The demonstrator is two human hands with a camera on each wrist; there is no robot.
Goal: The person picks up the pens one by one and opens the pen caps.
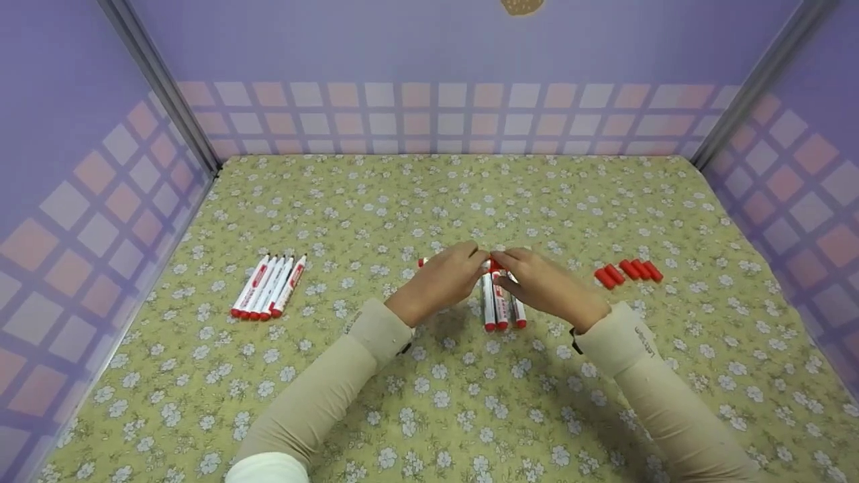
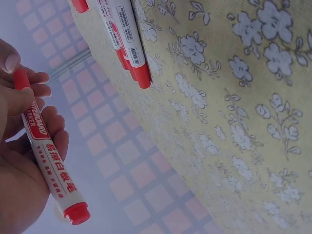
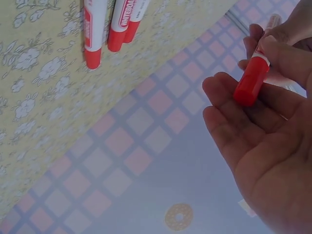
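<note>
In the head view both hands meet at the middle of the table around one white-and-red whiteboard marker. My left hand (image 1: 439, 275) grips its barrel, and the red end plug of the whiteboard marker (image 2: 52, 168) sticks out past the fingers. At the other end, my right hand (image 1: 547, 282) pinches the red marker cap (image 3: 252, 80) between thumb and fingers. The cap sits in line with the barrel; whether it is fully seated cannot be told. Below the hands lie three markers (image 1: 500, 305), their upper ends partly hidden by the hands.
On the left, several uncapped markers (image 1: 268, 288) lie side by side, red ends toward me. Several loose red caps (image 1: 629, 270) form a row on the right. A flowered cloth (image 1: 429, 402) covers the table, with purple checkered walls (image 1: 429, 54) at the back and sides.
</note>
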